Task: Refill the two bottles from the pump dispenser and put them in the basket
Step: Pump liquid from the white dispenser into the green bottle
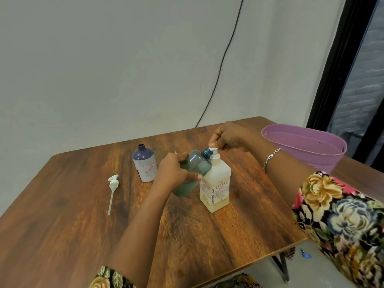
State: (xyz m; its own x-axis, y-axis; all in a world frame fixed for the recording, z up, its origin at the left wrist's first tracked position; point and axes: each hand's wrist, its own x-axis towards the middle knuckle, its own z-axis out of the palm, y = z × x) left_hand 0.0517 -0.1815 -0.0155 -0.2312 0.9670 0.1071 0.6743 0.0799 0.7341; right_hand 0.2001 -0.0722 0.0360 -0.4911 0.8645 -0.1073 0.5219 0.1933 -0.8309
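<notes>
Head view only. Left hand point(172, 173) is clamped round the translucent teal plastic bottle point(196, 163), held tilted off the wooden worktop point(62, 225). Its open neck sits right at the nozzle of the cream square plastic pump dispenser point(216, 183). Right hand point(226, 138) is on the pump head, fingers curled over it.

The blue-and-white round plastic bottle point(144, 163) stands uncapped just left of the left hand. A loose white pump cap with dip tube point(113, 182) lies further left. The purple oval plastic basket point(311, 150) is at the far right, well apart from both bottles.

Risks:
- Narrow neck and marginal nozzle alignment, so a hard press likely squirts onto the worktop.
- Dispenser unbraced, so an off-axis push could tip it.
- Left forearm passes near the uncapped bottle and could knock it.

Room: open wood in front and to the left. The route to the basket runs near the right worktop edge.
</notes>
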